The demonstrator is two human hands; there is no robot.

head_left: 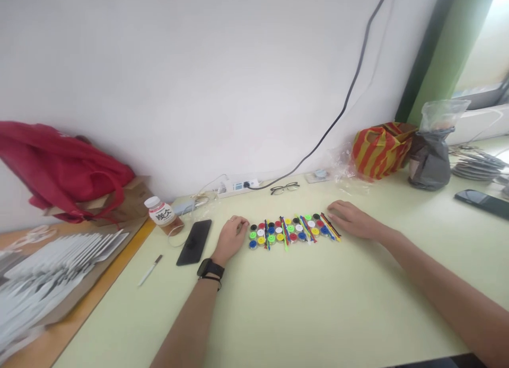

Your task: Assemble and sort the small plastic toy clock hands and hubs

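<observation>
A block of several small coloured round pieces [292, 231] in green, yellow, blue, red, white and black lies in rows on the pale green table [310, 304], with thin coloured sticks [306, 227] lying across them. My left hand [233, 238] rests at the block's left end, fingers curled against the pieces; a dark watch sits on its wrist. My right hand [352, 219] lies palm down at the right end, fingers stretched toward the pieces. Neither hand visibly holds anything.
A black phone [194, 242], a small bottle [161, 215] and a pen [150, 270] lie to the left. Glasses [284, 187] and a power strip [238, 186] sit by the wall. Red bag [59, 169], stacked white sheets [47, 267], striped bag [379, 148], grey bag [431, 156], second phone [481, 202].
</observation>
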